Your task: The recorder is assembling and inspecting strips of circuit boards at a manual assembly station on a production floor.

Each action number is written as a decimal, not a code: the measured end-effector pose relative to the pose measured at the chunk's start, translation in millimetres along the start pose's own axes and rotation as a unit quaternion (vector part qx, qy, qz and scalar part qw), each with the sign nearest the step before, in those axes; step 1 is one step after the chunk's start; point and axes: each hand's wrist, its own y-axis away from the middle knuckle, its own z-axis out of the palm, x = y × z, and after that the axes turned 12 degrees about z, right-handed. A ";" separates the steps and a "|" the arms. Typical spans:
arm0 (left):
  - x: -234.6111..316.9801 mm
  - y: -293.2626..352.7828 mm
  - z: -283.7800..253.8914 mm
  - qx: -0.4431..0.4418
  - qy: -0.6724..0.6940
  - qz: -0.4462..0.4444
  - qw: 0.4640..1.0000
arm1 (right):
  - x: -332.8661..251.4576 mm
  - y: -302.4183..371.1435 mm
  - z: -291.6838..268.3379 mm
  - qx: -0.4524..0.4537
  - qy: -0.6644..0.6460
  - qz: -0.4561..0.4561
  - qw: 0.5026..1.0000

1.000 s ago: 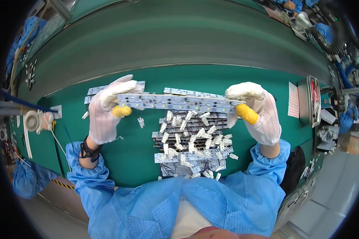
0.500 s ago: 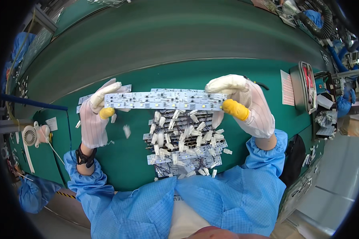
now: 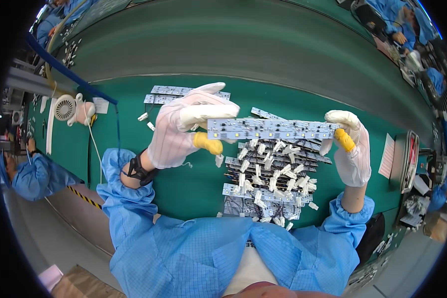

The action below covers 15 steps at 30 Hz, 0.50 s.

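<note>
Both of my hands, in white gloves with yellow fingertips, hold one long white LED strip board level above the green bench. My left hand pinches its left end, and my right hand pinches its right end. Under the held strip lies a pile of similar strip boards with white connectors, spread over the bench in front of me. One white connector hangs just below the strip's left end.
Several more strip boards lie at the back left of the green bench. A small white fan stands left. A grey conveyor belt runs behind. A flat device sits right. Other people in blue coats work nearby.
The view has swung, so my hands and the strip board now sit further right and lower in the picture. Both hands still pinch the strip's ends.
</note>
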 end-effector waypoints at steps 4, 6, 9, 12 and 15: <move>3.4 -0.6 -0.7 0.011 -0.038 -0.045 0.998 | -1.6 -0.9 2.7 -0.006 0.001 0.005 1.000; -6.7 3.1 0.4 0.028 -0.093 -0.101 0.990 | -4.1 2.8 5.4 -0.023 -0.020 -0.017 0.999; -3.3 3.2 -3.0 0.021 -0.072 -0.222 0.972 | -6.4 10.0 9.0 -0.019 0.002 -0.012 1.000; -6.5 6.9 -1.9 0.026 -0.058 -0.193 0.979 | -4.5 7.0 6.9 -0.055 -0.023 -0.020 0.998; -3.3 2.1 -4.8 0.018 -0.065 -0.128 0.990 | -2.4 1.0 5.3 -0.002 -0.003 0.017 1.000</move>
